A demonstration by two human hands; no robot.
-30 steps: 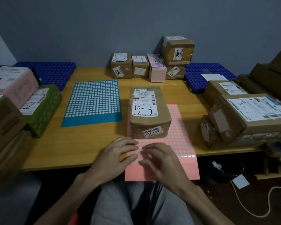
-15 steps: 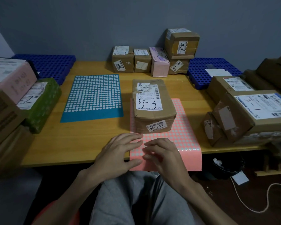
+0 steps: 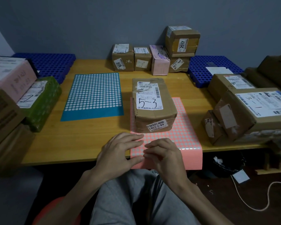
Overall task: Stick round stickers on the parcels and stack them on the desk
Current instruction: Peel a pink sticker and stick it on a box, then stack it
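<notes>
This looks like a small, makeshift parcel-sorting room. A plain wooden desk [image 3: 88, 140] stands against a bare grey wall [image 3: 88, 21]. Labelled cardboard boxes crowd it: a left pile [image 3: 6, 98], a right pile [image 3: 250, 111] and a row of parcels [image 3: 142, 59] along the far edge (several bear handwritten codes). Blue perforated plastic pallets [image 3: 55, 64] sit at its far corners, and a loose cable [image 3: 250, 207] trails on the floor.

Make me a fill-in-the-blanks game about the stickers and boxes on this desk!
1. The left hand and right hand touch a sticker sheet coloured ____.
2. The parcel standing on that sheet has ____ handwritten on its label.
3. The blue sticker sheet lies to that parcel's ____.

Missing words: pink; 5-3; left.
</notes>
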